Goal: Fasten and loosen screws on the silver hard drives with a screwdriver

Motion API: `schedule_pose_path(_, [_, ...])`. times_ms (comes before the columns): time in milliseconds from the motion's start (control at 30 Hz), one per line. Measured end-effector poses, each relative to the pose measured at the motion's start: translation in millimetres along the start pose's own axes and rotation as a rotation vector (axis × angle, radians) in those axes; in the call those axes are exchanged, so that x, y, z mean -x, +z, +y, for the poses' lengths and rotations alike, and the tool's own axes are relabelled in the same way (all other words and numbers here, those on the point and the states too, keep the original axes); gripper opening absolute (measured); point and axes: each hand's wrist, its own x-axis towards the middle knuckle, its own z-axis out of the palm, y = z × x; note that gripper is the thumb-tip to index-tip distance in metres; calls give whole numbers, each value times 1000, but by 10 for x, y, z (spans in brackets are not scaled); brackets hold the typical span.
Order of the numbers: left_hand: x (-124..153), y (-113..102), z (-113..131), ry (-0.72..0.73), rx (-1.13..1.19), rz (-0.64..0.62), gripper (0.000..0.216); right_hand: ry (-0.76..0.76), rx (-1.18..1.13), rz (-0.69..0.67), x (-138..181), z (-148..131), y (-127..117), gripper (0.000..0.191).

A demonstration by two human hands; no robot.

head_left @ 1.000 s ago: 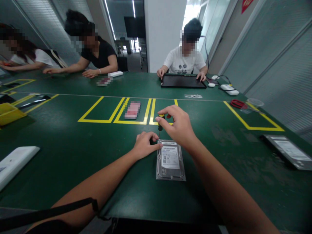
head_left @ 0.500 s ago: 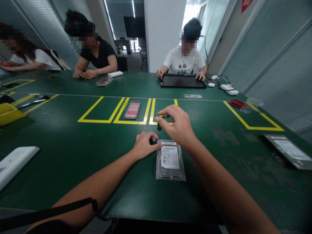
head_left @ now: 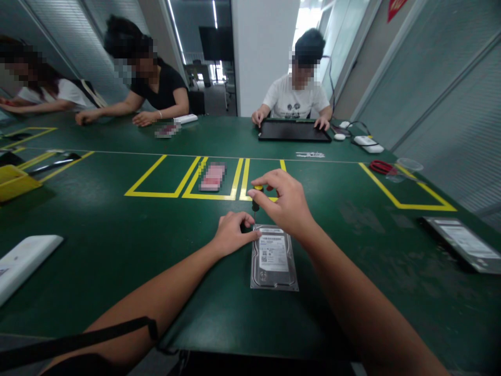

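Note:
A hard drive [head_left: 273, 261] with a white label lies flat on the green table, its top-left corner under my hands. My right hand [head_left: 285, 197] holds a small black and yellow screwdriver [head_left: 255, 201] upright by its handle, between thumb and fingers. The shaft points down at that corner; the exact tip contact is too small to make out. My left hand [head_left: 234, 233] is closed at the same corner, its thumb lying on the drive's top face and its fingers curled beside the edge near the shaft.
A second hard drive [head_left: 464, 244] lies at the right. Red-handled scissors [head_left: 382, 167] and a clear plastic lid [head_left: 409, 164] are at the back right. White boxy device [head_left: 27, 261] and yellow bin [head_left: 18, 183] stand left. Across the table, people sit, one with a black panel [head_left: 294, 130].
My hands, the screwdriver and the hard drive stay nearly in place. Across the table, the person in black has stretched one arm out to the left.

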Motion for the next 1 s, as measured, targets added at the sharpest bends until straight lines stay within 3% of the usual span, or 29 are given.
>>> schedule_pose_path(500, [-1,-11,5,-8,8,-15,37,4,27,-1,-5,30,-24,7])
schedule_pose_path(1000, [6,-1,-6,1,18,1,37,-86,2,20,4,23,-8,6])
